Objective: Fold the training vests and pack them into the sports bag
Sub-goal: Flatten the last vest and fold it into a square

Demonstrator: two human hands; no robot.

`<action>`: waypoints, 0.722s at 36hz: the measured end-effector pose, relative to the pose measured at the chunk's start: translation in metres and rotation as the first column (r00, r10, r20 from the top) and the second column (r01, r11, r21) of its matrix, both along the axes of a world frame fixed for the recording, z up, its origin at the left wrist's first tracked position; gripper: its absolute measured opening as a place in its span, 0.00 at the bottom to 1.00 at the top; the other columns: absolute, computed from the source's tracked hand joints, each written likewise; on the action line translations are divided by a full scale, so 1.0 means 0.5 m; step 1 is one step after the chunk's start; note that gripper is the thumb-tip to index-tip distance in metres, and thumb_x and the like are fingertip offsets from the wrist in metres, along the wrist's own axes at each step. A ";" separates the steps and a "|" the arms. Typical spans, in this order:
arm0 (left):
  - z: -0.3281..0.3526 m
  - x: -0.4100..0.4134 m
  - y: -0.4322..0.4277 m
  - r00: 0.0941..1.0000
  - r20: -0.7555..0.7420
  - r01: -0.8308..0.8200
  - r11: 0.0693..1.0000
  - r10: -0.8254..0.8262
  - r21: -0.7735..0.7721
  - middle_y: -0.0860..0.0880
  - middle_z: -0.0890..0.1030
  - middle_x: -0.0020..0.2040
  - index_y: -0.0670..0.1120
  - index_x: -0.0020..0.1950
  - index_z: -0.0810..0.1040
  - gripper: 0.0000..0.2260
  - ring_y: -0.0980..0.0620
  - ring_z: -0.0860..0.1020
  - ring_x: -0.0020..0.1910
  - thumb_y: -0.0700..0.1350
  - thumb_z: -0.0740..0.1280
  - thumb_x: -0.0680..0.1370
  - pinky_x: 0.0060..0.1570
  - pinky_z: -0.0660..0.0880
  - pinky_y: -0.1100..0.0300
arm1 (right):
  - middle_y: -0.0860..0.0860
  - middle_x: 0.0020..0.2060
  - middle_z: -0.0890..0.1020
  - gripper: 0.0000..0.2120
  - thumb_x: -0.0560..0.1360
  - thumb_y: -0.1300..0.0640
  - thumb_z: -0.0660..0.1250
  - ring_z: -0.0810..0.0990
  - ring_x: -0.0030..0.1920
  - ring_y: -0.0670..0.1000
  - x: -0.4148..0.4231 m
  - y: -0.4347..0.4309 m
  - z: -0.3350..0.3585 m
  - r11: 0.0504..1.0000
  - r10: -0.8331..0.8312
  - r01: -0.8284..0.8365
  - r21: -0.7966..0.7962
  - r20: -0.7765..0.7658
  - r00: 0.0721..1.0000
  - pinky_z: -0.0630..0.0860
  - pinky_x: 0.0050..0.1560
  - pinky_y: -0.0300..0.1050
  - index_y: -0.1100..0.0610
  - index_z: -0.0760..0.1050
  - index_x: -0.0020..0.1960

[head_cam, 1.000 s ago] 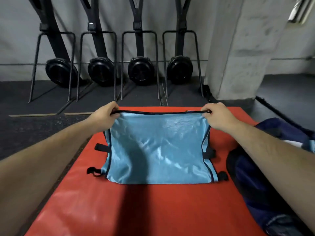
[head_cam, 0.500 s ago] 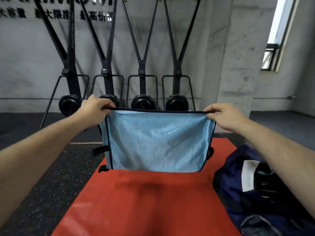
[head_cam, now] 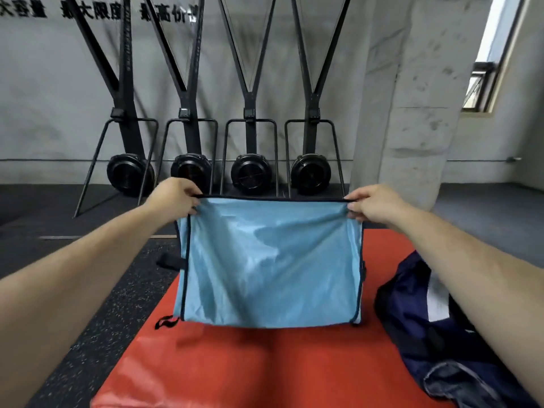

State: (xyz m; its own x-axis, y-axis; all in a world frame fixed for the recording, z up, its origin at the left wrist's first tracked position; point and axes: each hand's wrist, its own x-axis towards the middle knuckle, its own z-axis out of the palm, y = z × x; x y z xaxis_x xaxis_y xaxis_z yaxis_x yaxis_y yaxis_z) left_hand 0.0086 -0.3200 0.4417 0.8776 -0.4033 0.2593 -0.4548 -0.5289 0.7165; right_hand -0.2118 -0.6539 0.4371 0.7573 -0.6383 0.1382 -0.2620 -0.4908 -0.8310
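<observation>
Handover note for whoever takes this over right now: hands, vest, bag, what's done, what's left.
Left hand pinches the top left corner of the light blue training vest; right hand pinches the top right.
The vest hangs stretched between them over the red mat.
Navy sports bag lies at the mat's right edge, below the right forearm; contents unclear.
Done: vest looks folded at least once.
Left: finish folding, pack it into the bag.

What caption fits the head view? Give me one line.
Left hand and right hand hold a blue training vest over a red mat, navy sports bag alongside.
</observation>
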 end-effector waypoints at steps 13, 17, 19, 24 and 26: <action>-0.283 -0.120 0.020 0.988 0.112 -0.083 0.977 0.107 -0.199 0.47 0.82 0.44 0.46 0.47 0.80 0.10 0.54 0.79 0.42 0.32 0.66 0.75 0.36 0.68 0.72 | 0.52 0.51 0.85 0.12 0.75 0.68 0.66 0.82 0.54 0.52 -0.081 0.074 -0.300 0.924 -0.104 0.165 -0.344 0.189 0.976 0.68 0.56 0.33 0.59 0.84 0.53; -0.471 -0.178 0.046 0.996 0.007 -0.088 0.993 0.089 -0.081 0.42 0.83 0.50 0.42 0.48 0.82 0.10 0.43 0.80 0.51 0.29 0.67 0.73 0.50 0.68 0.62 | 0.53 0.49 0.86 0.14 0.72 0.71 0.65 0.83 0.54 0.55 -0.138 0.113 -0.480 0.954 -0.175 0.193 -0.229 0.098 0.980 0.71 0.60 0.38 0.58 0.84 0.49; -0.543 -0.213 0.058 0.996 -0.055 -0.072 0.997 0.072 0.009 0.44 0.84 0.49 0.43 0.48 0.82 0.10 0.42 0.80 0.53 0.30 0.67 0.73 0.53 0.70 0.58 | 0.54 0.49 0.86 0.14 0.71 0.71 0.65 0.82 0.54 0.55 -0.170 0.136 -0.546 0.959 -0.190 0.184 -0.216 -0.007 0.982 0.71 0.58 0.40 0.59 0.84 0.48; -0.599 -0.269 0.064 0.963 0.194 -0.230 0.943 0.185 0.241 0.57 0.80 0.51 0.56 0.46 0.82 0.12 0.43 0.70 0.57 0.39 0.68 0.70 0.57 0.60 0.51 | 0.52 0.55 0.84 0.12 0.70 0.66 0.67 0.76 0.62 0.61 -0.200 0.171 -0.594 0.916 -0.187 0.136 -0.378 -0.101 0.977 0.69 0.67 0.51 0.56 0.84 0.50; -0.609 -0.269 0.068 0.922 0.374 -0.220 0.934 0.104 0.282 0.56 0.79 0.51 0.55 0.46 0.82 0.11 0.43 0.69 0.60 0.42 0.68 0.67 0.61 0.56 0.49 | 0.48 0.62 0.81 0.11 0.70 0.59 0.70 0.67 0.71 0.61 -0.202 0.175 -0.593 0.856 -0.225 0.126 -0.501 -0.143 0.964 0.62 0.71 0.54 0.51 0.84 0.51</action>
State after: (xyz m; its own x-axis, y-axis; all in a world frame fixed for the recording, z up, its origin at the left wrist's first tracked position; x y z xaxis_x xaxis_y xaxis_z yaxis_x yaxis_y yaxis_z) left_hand -0.1258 -0.2861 0.1375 0.8143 -0.3740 0.4440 -0.5323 -0.7862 0.3141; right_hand -0.3128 -0.5662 0.1405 0.6822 -0.6528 0.3294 -0.5095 -0.7475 -0.4262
